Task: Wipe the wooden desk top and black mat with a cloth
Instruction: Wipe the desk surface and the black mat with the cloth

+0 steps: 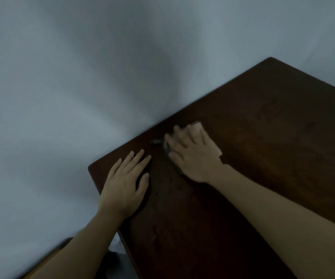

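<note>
Cloth (213, 146) sits under the right hand (192, 156) near the desk's (263, 148) far left corner, close to the wall-side edge. It is pale, blurred, and mostly hidden; only its right side and a dark strip along the hand's left side show. Fingers lie spread and fairly flat on it, pressing rather than pinching, as far as the blur allows. The left hand (124, 186) rests flat on the wood by the left edge, fingers straight and a little apart, holding nothing. I judge it is bracing. The black mat is not in view, so that half of the job cannot be judged from here.

Risks, as I read them:
- A small dark object (157, 142) lies just beside the right fingertips, between them and the back edge. What it is I cannot tell. A stroke toward the wall could knock it off the desk.
- The cloth is held only by downward pressure; a fast pass could let it bunch or slip out, leaving bare skin rubbing the wood.
- The left hand covers a patch near the corner, which may go unwiped unless it is lifted.
- Dark marks show on the wood nearer the person; in this dim light they could easily be missed.
</note>
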`<move>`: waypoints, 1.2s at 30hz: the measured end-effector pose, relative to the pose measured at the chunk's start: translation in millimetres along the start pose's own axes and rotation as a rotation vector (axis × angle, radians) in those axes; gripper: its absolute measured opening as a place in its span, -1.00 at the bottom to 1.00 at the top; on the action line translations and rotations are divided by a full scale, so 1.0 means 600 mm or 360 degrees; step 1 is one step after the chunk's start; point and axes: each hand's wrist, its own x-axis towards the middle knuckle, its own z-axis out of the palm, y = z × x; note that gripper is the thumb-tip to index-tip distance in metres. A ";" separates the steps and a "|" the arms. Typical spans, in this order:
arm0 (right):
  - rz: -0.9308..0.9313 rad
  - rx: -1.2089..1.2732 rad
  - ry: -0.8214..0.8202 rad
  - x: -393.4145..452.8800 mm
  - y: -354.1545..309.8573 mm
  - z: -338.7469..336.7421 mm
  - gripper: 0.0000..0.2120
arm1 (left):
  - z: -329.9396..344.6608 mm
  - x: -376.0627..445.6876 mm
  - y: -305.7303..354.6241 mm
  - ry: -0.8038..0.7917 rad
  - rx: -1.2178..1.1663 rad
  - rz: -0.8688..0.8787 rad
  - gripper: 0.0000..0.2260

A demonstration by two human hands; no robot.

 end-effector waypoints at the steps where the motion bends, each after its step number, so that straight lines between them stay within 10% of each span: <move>1: -0.0134 0.0001 -0.0022 -0.016 -0.005 0.003 -0.37 | 0.000 -0.001 0.000 0.0004 0.0001 0.0003 -0.47; 4: -0.0239 -0.0036 -0.0135 -0.038 0.050 0.004 -0.34 | -0.001 0.000 0.000 -0.0003 -0.0017 0.0006 -0.48; 12: 0.0660 0.0101 -0.0089 0.073 0.147 -0.034 -0.45 | -0.002 0.002 0.000 -0.0008 -0.0074 -0.0013 -0.47; 24: -0.0123 0.0207 0.0097 -0.001 -0.008 -0.012 -0.40 | -0.006 0.000 0.001 0.0050 -0.0125 0.0058 -0.46; 28: 0.0469 0.0513 0.0276 -0.066 0.096 -0.028 -0.50 | -0.008 0.004 0.008 0.0057 -0.0058 0.0154 -0.50; 36: 0.0536 0.0200 0.0055 -0.106 0.091 0.006 -0.47 | 0.008 0.142 0.145 -0.0199 0.0144 0.0491 -0.43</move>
